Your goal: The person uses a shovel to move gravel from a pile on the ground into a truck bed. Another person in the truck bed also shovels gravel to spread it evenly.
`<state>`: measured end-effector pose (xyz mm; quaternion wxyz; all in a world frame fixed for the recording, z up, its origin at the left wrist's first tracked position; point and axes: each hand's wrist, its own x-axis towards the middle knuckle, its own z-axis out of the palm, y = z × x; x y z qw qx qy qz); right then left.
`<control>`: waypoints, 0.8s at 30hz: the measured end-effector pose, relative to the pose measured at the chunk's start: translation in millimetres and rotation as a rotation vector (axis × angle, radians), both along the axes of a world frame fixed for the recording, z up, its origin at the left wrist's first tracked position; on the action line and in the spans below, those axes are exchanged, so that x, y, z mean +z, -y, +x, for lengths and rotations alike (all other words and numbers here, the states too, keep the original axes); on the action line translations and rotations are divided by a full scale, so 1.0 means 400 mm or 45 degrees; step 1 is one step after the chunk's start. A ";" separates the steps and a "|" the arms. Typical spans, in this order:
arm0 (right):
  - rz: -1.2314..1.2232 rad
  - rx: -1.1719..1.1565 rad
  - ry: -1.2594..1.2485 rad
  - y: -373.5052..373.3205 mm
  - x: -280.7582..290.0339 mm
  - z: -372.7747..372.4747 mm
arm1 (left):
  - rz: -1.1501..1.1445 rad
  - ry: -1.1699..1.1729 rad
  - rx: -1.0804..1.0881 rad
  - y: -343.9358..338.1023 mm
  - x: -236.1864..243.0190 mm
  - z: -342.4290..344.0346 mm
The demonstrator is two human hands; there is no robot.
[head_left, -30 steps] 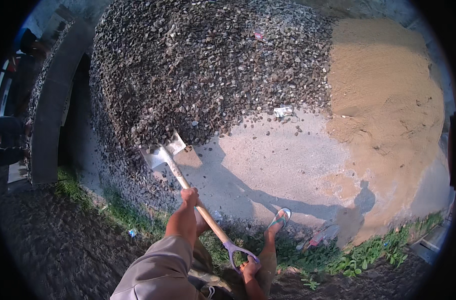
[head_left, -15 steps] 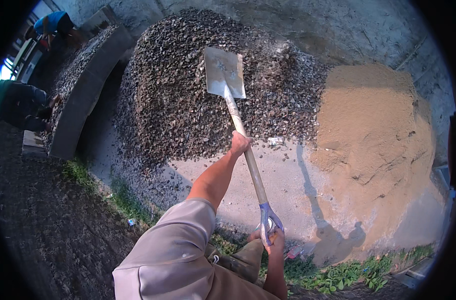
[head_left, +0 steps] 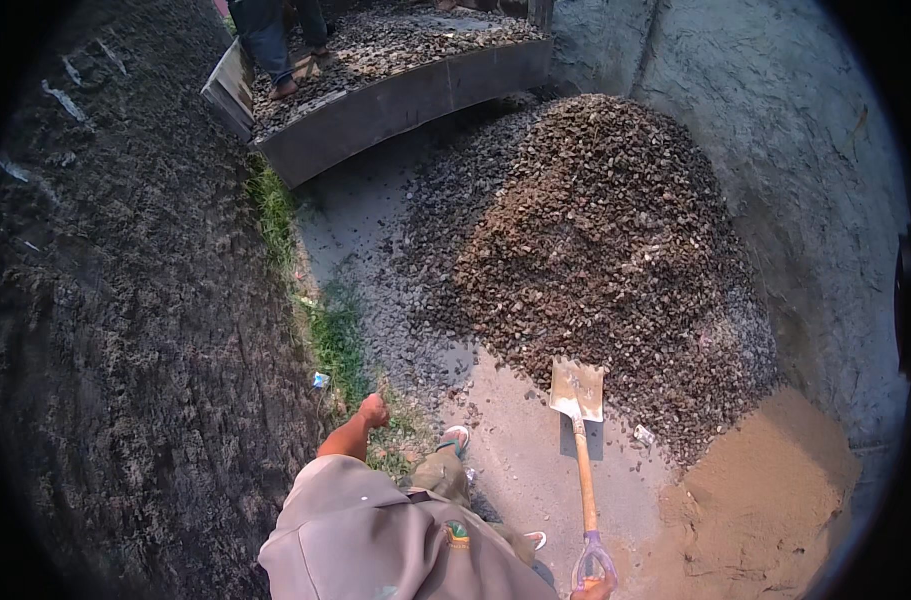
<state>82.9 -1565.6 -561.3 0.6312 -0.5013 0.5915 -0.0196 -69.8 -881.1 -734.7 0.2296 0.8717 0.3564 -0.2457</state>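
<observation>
My right hand [head_left: 597, 588], at the lower edge, grips the purple D-shaped handle of a shovel [head_left: 586, 480]. Its wooden shaft points away from me, and the flat, pale-dusted blade carries no load. The blade's tip is at the near edge of a gravel pile [head_left: 605, 240], with a dark shadow beside it. Away from the shovel, my left hand [head_left: 373, 410] hangs out to the left, its fingers curled in and nothing visible in them. My sandalled feet stand on the pale concrete [head_left: 515, 440] between my hands.
A sand heap [head_left: 765, 500] lies right of the gravel. At the far left, a person's legs [head_left: 260, 40] stand on a gravel-filled bed with a grey side board [head_left: 405, 110]. A rough wall [head_left: 815, 200] rises behind; grass [head_left: 335, 335] borders dark soil [head_left: 145, 350].
My left hand has let go of the shaft and swung out left. The shovel has come down from over the gravel to its near edge, in my right hand alone. My view has turned left.
</observation>
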 end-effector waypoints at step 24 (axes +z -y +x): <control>-0.282 0.543 0.980 -0.830 0.600 0.462 | -0.672 0.383 0.429 0.022 0.092 -0.081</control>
